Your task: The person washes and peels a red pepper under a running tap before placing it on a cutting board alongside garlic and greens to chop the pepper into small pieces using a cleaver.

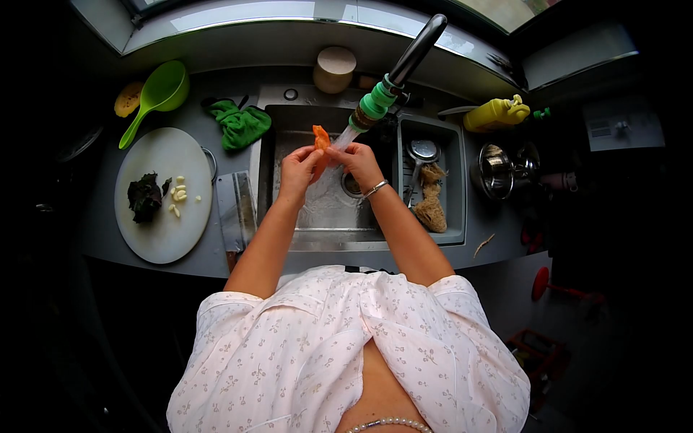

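Note:
Over the steel sink (pixel 325 234), an orange piece (pixel 320 137) is held between both hands beside the running water. My left hand (pixel 299 171) has its fingers closed on the piece from the left. My right hand (pixel 357 164), with a bracelet at the wrist, pinches it from the right. Water pours from the green nozzle of the faucet (pixel 375 103) right at my right hand's fingers. The lower part of the piece is partly hidden by the fingers.
To the left lie a white cutting board (pixel 170 242) with dark leaves and garlic cloves, a cleaver (pixel 237 206), a green cloth (pixel 238 124) and a green ladle (pixel 164 86). A rack (pixel 453 191), yellow bottle (pixel 495 115) and metal bowl (pixel 495 171) are on the right.

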### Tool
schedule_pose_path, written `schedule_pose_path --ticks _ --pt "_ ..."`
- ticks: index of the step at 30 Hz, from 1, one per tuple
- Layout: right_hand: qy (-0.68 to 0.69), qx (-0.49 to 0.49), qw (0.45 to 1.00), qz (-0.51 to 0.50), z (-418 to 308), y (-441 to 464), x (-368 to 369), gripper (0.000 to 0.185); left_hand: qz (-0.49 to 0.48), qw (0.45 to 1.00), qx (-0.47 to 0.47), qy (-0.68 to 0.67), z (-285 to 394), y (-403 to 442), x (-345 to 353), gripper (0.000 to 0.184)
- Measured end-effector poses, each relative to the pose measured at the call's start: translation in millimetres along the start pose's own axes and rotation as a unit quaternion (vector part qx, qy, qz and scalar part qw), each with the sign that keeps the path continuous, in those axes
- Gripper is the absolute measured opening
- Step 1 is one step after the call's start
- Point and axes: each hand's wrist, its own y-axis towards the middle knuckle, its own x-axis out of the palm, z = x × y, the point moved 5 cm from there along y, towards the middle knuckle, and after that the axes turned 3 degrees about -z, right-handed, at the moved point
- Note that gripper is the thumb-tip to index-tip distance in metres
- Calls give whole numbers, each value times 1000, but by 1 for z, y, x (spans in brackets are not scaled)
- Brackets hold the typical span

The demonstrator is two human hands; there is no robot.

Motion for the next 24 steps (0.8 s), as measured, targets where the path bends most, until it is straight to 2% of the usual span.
schedule_pose_path --ticks 3,8,11,17,24 --pt "4 6 1000 -5 6 2 0 26 -14 1000 4 4 -3 1 -2 20" --pt "1 -56 998 -6 6 4 1 22 -17 1000 -6 -12 -4 0 -4 20" --pt "1 -71 997 1 13 8 1 23 -14 999 -46 -8 -8 0 -5 19" --pt "-54 -104 991 71 2 -2 6 23 -33 990 -74 -114 -13 -1 1 17" --pt "-42 -122 989 70 10 0 7 22 4 975 -107 -195 -9 -5 6 17"
